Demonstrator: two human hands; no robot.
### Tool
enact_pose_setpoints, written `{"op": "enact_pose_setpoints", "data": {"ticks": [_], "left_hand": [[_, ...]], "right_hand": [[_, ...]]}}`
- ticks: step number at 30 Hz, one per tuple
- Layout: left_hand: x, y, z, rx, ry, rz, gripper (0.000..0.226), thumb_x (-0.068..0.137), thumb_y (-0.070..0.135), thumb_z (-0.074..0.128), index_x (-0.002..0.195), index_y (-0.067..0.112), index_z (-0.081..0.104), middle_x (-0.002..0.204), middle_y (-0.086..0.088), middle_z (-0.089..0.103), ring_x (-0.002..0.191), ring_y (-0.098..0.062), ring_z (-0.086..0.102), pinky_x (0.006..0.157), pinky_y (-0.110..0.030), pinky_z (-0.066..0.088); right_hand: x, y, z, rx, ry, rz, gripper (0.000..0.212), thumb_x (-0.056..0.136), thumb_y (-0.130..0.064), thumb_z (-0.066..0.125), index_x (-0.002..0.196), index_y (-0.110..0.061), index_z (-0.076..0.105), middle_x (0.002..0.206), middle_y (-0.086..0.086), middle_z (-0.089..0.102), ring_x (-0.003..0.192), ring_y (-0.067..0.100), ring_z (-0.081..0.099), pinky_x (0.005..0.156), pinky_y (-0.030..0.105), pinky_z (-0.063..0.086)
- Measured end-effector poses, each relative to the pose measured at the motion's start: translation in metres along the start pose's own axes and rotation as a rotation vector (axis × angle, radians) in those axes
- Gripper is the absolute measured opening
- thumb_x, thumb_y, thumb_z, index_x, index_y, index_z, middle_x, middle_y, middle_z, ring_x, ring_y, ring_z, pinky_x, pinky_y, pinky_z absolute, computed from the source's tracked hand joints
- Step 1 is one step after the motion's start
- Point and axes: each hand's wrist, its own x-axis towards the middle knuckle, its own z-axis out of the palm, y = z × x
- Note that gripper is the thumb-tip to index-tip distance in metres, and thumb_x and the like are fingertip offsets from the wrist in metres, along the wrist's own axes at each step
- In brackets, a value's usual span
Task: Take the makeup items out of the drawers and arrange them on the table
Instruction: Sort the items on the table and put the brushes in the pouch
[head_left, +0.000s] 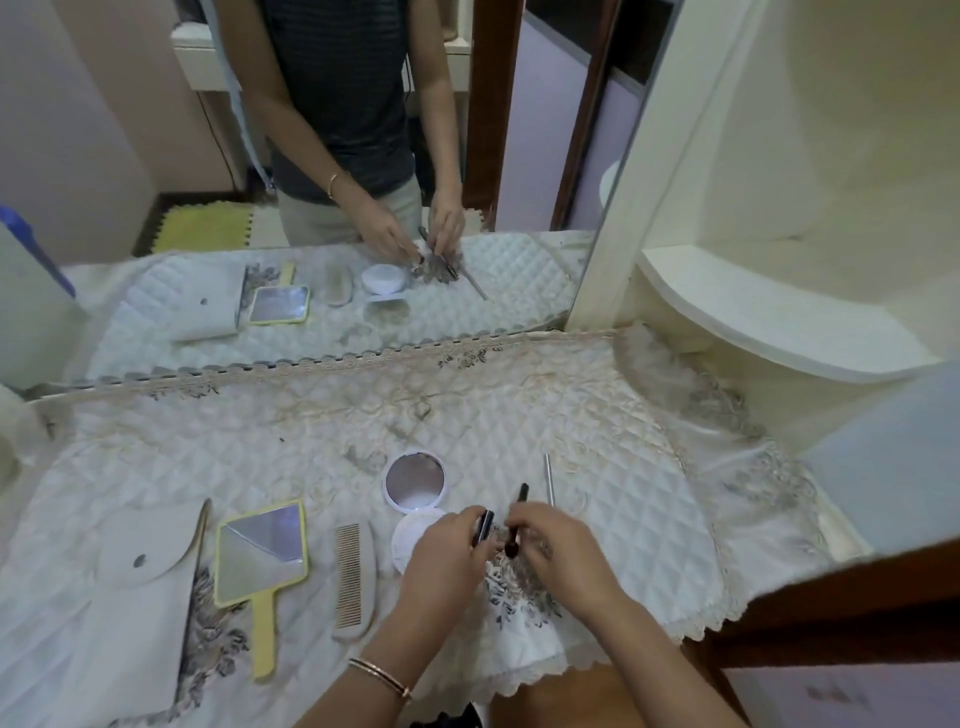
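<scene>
Black makeup brush (521, 498) is pointing handle-first away from the person, just right of the open compact (415, 486); right hand (556, 545) is pinching it, left hand (447, 556) gripping a black tube (485, 526) alongside.

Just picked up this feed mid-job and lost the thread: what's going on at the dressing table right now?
A person stands at the cloth-covered table. The right hand pinches a black makeup brush, and the left hand holds a small black piece, possibly a cap, right beside it. Already laid out are a white pouch, a yellow hand mirror, a comb, an open compact and a thin silver stick.
</scene>
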Motion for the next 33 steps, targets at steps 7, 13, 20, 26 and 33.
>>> {"op": "enact_pose_setpoints", "data": {"ticks": [7, 13, 20, 26, 33], "left_hand": [[0.017, -0.008, 0.012, 0.436, -0.083, 0.107, 0.04, 0.096, 0.033, 0.036, 0.133, 0.015, 0.036, 0.118, -0.007, 0.054, 0.11, -0.023, 0.045, 0.088, -0.028, 0.033], [0.021, -0.014, 0.017, 0.544, -0.122, 0.106, 0.038, 0.091, 0.04, 0.043, 0.118, 0.014, 0.044, 0.121, -0.006, 0.049, 0.112, -0.024, 0.04, 0.094, -0.03, 0.033], [0.016, -0.015, 0.003, 0.468, -0.025, 0.134, 0.032, 0.089, 0.03, 0.051, 0.116, 0.012, 0.055, 0.116, -0.005, 0.054, 0.108, -0.027, 0.048, 0.089, -0.033, 0.041], [0.023, -0.005, -0.01, 0.07, 0.059, 0.074, 0.033, 0.094, 0.022, 0.045, 0.123, 0.011, 0.056, 0.124, -0.003, 0.059, 0.118, -0.02, 0.051, 0.093, -0.024, 0.037], [0.036, 0.032, -0.03, -0.801, 0.038, -0.194, 0.028, 0.092, 0.01, 0.05, 0.116, -0.001, 0.058, 0.097, -0.006, 0.068, 0.081, -0.007, 0.064, 0.079, -0.018, 0.052]], "right_hand": [[0.007, 0.023, 0.014, -0.18, -0.181, -0.106, 0.039, 0.088, -0.001, 0.044, 0.118, -0.018, 0.06, 0.14, -0.003, 0.049, 0.131, 0.013, 0.042, 0.106, 0.018, 0.029], [0.01, 0.034, 0.014, -0.098, -0.037, -0.018, 0.032, 0.085, -0.002, 0.048, 0.103, -0.019, 0.068, 0.102, -0.006, 0.069, 0.097, 0.013, 0.056, 0.087, 0.02, 0.039], [0.033, 0.037, 0.012, -0.022, 0.143, 0.422, 0.023, 0.088, -0.015, 0.055, 0.109, -0.009, 0.049, 0.099, 0.007, 0.058, 0.086, 0.022, 0.06, 0.075, 0.035, 0.053], [0.035, 0.019, 0.002, 0.184, 0.124, 0.423, 0.011, 0.091, -0.008, 0.05, 0.097, -0.01, 0.059, 0.083, 0.008, 0.063, 0.067, 0.021, 0.066, 0.061, 0.035, 0.055], [0.012, -0.009, -0.01, 0.306, 0.053, 0.212, 0.015, 0.086, -0.02, 0.061, 0.098, -0.018, 0.07, 0.094, -0.003, 0.066, 0.084, 0.007, 0.059, 0.072, 0.013, 0.043]]}}
